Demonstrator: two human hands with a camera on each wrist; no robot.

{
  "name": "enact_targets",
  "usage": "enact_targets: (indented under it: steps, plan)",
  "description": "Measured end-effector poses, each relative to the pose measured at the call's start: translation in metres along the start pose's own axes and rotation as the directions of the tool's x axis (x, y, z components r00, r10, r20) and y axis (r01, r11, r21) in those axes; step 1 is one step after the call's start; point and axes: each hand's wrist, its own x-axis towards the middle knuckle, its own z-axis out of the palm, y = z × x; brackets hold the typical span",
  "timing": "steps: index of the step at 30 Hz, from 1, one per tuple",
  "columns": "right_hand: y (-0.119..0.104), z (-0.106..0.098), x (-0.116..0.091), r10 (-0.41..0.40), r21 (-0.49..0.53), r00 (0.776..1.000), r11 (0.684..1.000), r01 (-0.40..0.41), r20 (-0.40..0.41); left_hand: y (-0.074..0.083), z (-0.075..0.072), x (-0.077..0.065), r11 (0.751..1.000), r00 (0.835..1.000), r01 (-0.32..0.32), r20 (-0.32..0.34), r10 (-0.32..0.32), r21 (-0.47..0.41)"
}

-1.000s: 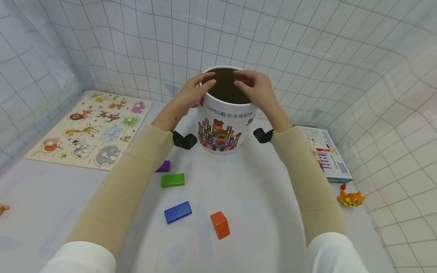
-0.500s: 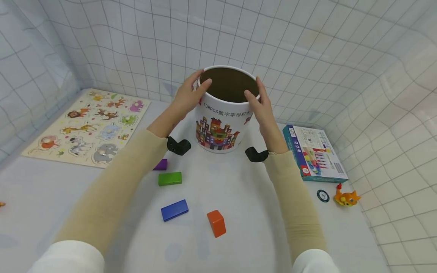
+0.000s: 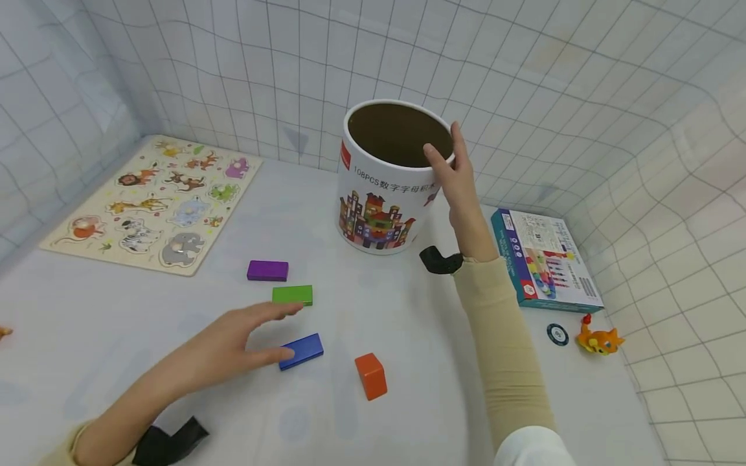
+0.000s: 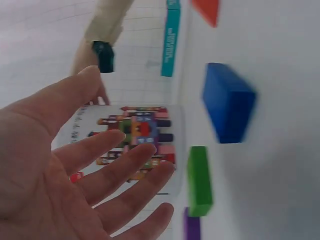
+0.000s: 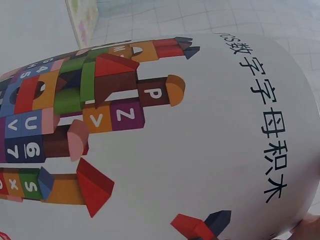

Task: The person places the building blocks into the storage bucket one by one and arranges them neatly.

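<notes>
A white printed bucket (image 3: 375,188) stands upright at the back, its dark inside facing up. My right hand (image 3: 460,181) grips its right rim, thumb toward the front. In the right wrist view the bucket's printed wall (image 5: 200,140) fills most of the frame, with only a bit of the hand (image 5: 307,227) at the lower right. My left hand (image 3: 233,343) hovers over the table with spread fingers and holds nothing. Its thumb overlaps a blue block (image 3: 305,350) in the head view, its fingers the edge of a green block (image 3: 293,294). The left palm (image 4: 30,175) shows in the left wrist view.
A purple block (image 3: 267,270) lies behind the green one, an orange block (image 3: 371,375) at front. An animal puzzle board (image 3: 93,217) is at left. A boxed toy (image 3: 544,259), round disc (image 3: 557,334) and orange figure (image 3: 599,338) sit at right. Gridded cloth (image 3: 280,65) walls the back.
Both hands came to the bucket's rim; the left hand then let go and moved down and left to above the blocks. The right hand stays on the rim.
</notes>
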Motion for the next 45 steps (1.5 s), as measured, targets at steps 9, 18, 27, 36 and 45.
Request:
enact_targets:
  steps: [9,18,27,36,45]
  plan:
    - [-0.008,0.0,0.0,0.141,-0.1,0.99,0.985,-0.14,0.002,-0.024,0.041,-0.008,0.936,0.996,-0.019,-0.08,0.05,0.351]
    - [-0.009,-0.002,-0.004,0.145,-0.149,0.989,0.978,-0.144,-0.002,-0.02,0.041,-0.001,0.954,0.996,0.024,-0.088,0.002,0.299]
    - [-0.015,-0.008,-0.001,0.142,-0.2,0.99,0.97,-0.137,0.01,-0.001,-0.01,0.024,0.995,0.999,-0.046,-0.013,0.045,-0.089]
    - [-0.015,-0.011,0.0,0.139,-0.176,0.99,0.975,-0.133,0.021,0.074,-0.112,0.116,0.966,0.987,0.016,-0.152,-0.057,-0.258]
    - [-0.011,-0.003,0.001,0.144,-0.14,0.989,0.98,-0.141,0.015,0.101,-0.141,0.224,0.995,0.979,0.075,-0.196,-0.06,0.072]
